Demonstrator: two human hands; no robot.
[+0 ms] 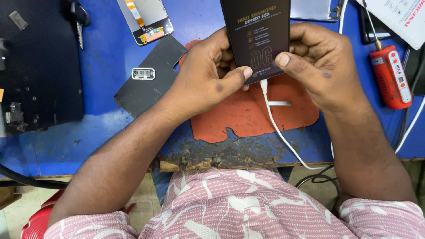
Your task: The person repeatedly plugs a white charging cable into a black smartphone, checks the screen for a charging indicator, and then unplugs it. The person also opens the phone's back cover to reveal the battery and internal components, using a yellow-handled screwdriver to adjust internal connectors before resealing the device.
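Both my hands hold a black phone-shaped panel [259, 35] with gold print on its face, upright above an orange work mat [248, 113]. My left hand [208, 73] grips its left edge, thumb pressed on the lower front. My right hand [316, 62] grips the right edge, thumb also on the lower front. A white cable [276, 126] is plugged in at the panel's bottom end and trails off the bench edge toward me. The panel's top is cut off by the frame.
On the blue bench lie a dark grey sheet [150, 77] with a small camera module [143, 73], a phone display part [146, 20], a red hand tool [392, 75], a black slab [40, 66] at left, and a small metal strip [280, 103]. The bench's front edge [221, 161] is chipped.
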